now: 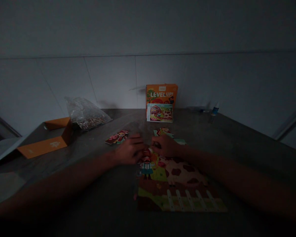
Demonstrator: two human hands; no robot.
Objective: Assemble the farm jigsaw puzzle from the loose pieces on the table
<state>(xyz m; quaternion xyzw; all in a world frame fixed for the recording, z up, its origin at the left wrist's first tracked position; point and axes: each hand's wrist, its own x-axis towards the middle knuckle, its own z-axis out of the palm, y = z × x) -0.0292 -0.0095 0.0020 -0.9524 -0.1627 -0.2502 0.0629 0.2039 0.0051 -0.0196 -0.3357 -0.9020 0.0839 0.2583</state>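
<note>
The scene is quite dark. Both hands meet over the far edge of a partly built jigsaw puzzle (177, 184) that lies flat on the grey table (236, 141). The left hand (129, 151) rests palm down at the upper left corner of the puzzle, with its fingers stretched toward the right. The right hand (165, 145) lies just beside it, its fingers curled, and the two hands almost touch. Between them there is a small reddish puzzle piece (147, 152), just above the figure of a farmer printed on the puzzle. The fingertips of both hands are at this piece, but in the dim and blurred picture I cannot tell if either hand pinches it or only presses on it. The finished part of the puzzle shows a spotted cow, a white fence and green ground. Behind the left hand some loose pieces (117, 136) lie in a small group, and behind the right hand there are a few more pieces (164, 132). At the far side of the table, against the wall, the orange puzzle box (161, 102) stands upright, with the words LEVEL UP on it. On the left lie an orange box lid (43, 144) and a clear plastic bag (85, 113) with more pieces inside. A small bottle (214, 111) stands far right near the wall.
</note>
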